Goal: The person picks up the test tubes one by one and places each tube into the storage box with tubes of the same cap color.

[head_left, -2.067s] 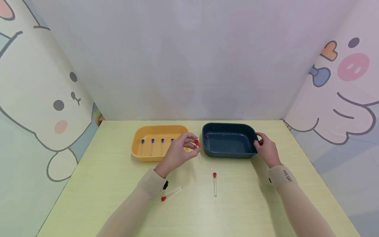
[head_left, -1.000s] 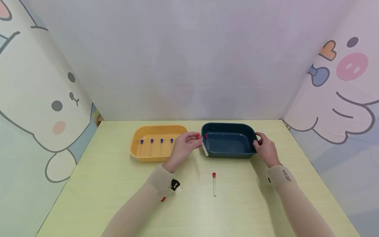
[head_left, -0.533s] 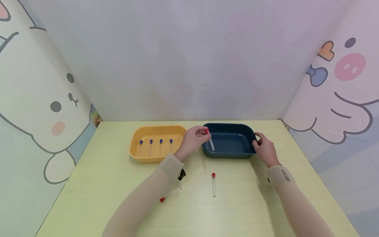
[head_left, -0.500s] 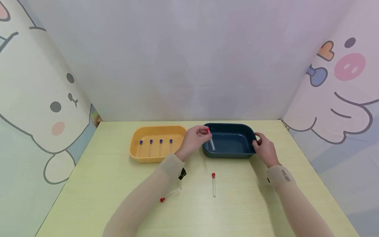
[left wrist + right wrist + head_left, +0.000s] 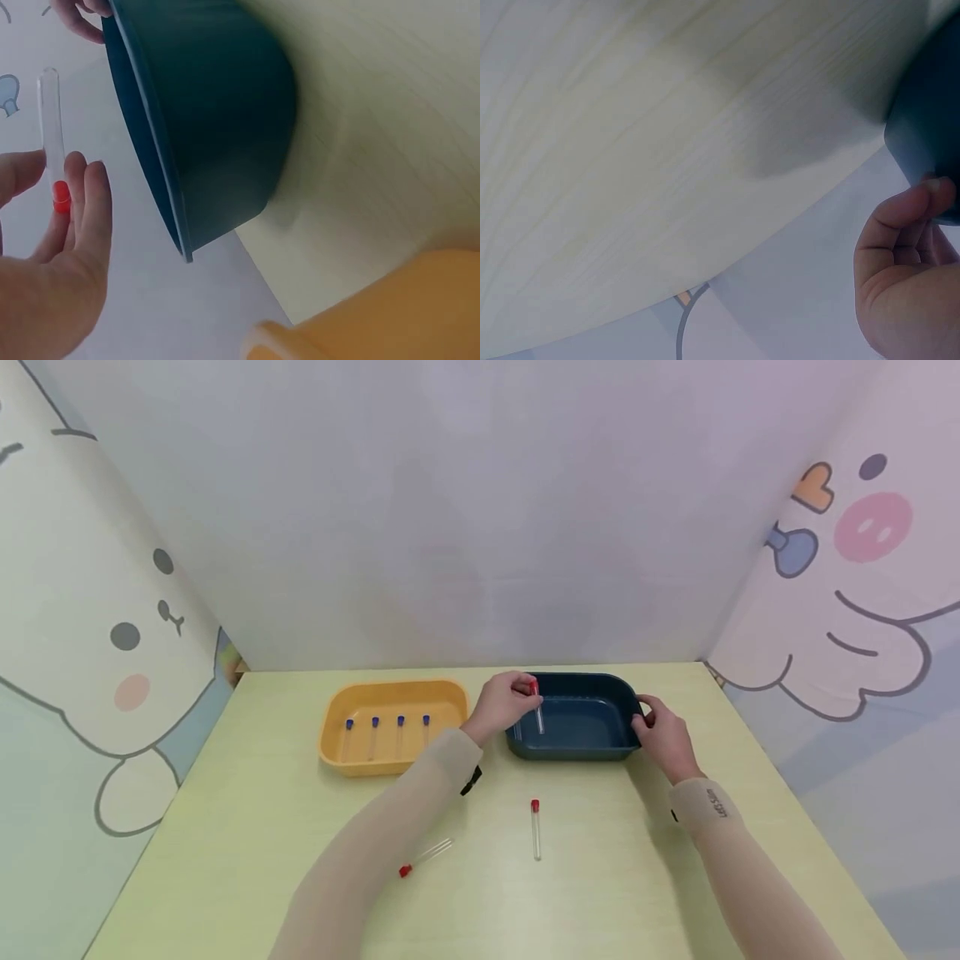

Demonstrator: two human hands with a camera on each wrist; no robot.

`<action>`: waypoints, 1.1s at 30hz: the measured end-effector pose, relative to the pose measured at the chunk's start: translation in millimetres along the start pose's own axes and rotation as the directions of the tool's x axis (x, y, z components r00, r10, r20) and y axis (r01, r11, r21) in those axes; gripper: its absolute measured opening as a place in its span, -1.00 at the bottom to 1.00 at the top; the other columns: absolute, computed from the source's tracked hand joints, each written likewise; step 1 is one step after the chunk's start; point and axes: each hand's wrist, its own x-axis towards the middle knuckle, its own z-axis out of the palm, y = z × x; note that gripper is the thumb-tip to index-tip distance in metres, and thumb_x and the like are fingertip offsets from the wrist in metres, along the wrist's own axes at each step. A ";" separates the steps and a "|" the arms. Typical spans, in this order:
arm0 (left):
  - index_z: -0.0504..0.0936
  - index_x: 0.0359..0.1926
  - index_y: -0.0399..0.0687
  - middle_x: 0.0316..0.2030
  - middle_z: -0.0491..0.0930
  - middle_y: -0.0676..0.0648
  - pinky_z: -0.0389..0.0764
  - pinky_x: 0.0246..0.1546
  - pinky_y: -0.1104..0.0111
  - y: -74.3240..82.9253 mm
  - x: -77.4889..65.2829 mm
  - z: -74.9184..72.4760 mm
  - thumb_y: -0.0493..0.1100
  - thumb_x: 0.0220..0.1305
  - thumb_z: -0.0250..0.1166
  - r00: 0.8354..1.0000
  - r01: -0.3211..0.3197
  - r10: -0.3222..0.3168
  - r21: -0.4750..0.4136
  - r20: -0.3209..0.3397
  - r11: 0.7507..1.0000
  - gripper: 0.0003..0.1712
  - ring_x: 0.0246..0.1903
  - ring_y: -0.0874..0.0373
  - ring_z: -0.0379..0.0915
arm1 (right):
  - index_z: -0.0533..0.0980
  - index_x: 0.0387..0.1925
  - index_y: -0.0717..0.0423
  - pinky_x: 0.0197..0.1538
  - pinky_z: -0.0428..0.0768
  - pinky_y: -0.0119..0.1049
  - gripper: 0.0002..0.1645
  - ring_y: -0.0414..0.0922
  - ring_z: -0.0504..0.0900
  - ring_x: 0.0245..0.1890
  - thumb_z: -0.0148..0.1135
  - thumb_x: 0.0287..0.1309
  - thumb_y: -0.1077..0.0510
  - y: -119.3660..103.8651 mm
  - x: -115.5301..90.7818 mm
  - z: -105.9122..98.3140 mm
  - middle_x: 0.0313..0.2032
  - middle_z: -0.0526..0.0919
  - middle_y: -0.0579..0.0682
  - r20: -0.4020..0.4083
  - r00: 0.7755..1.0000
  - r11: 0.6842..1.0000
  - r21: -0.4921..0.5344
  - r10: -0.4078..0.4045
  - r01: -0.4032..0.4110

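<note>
My left hand [image 5: 501,704] pinches a clear test tube [image 5: 51,120] by its red-capped end, above the left part of the dark blue basin [image 5: 577,753]. The tube's glass end points down into the basin, apart from its floor. At the basin's right rim, my right hand [image 5: 666,735] grips the edge between thumb and fingers, as the right wrist view also shows. A tube lying at the basin's left inside is mostly hidden by my left hand. Two more red-capped tubes lie on the table: one upright in view [image 5: 536,831], one slanted [image 5: 426,857] beside my left sleeve.
Left of the basin stands a yellow basin [image 5: 352,768] with several blue-capped test tubes [image 5: 375,739] in a row. My left forearm [image 5: 375,835] crosses the table in front of it. A pale wall [image 5: 450,527] rises behind the table [image 5: 600,877].
My left hand has moved right with the red-capped tube, from the gap between the basins to over the dark blue one. The right hand keeps its grip on the rim.
</note>
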 end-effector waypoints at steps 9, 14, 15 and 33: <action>0.60 0.23 -0.20 0.03 0.69 -0.17 0.72 0.06 0.27 -6.6 18.8 16.0 -0.19 0.41 0.34 0.999 0.021 -0.024 0.064 0.042 0.998 -0.58 0.00 0.01 0.63 | 0.37 0.40 0.19 -0.36 0.44 -0.30 -0.47 -0.02 0.51 -0.42 0.05 0.49 0.14 -0.5 -1.2 -1.9 -0.31 0.58 0.17 -0.006 1.000 1.000 0.001 0.000 0.000; 0.61 0.23 -0.23 0.00 0.71 -0.15 0.73 0.02 0.31 -15.0 31.7 26.5 -0.20 0.41 0.35 0.999 0.008 -0.014 0.115 0.048 0.993 -0.58 -0.05 0.05 0.64 | 0.37 0.41 0.19 -0.34 0.44 -0.29 -0.47 -0.01 0.51 -0.41 0.06 0.49 0.16 -1.1 -2.1 -3.3 -0.31 0.59 0.18 -0.008 1.000 1.000 -0.003 0.007 -0.007; 0.61 0.23 -0.23 -0.01 0.71 -0.15 0.73 0.01 0.31 -16.4 33.4 27.8 -0.21 0.40 0.35 0.999 0.004 -0.011 0.133 0.050 0.991 -0.58 -0.06 0.05 0.65 | 0.37 0.41 0.19 -0.34 0.44 -0.29 -0.47 -0.01 0.51 -0.41 0.06 0.49 0.16 -1.4 -2.0 -3.3 -0.30 0.59 0.18 -0.005 1.000 1.000 -0.004 0.008 -0.008; 0.43 -0.64 -0.12 -0.75 0.22 0.03 0.52 -0.44 0.38 -19.6 44.6 43.6 -0.17 0.42 0.34 0.996 -0.011 -0.037 0.508 0.085 0.861 -0.53 -0.74 0.19 0.20 | 0.35 0.43 0.17 -0.31 0.45 -0.29 -0.46 0.01 0.52 -0.35 0.05 0.50 0.15 -4.3 -0.7 -0.9 -0.27 0.57 0.18 0.008 1.000 1.000 -0.007 0.029 -0.029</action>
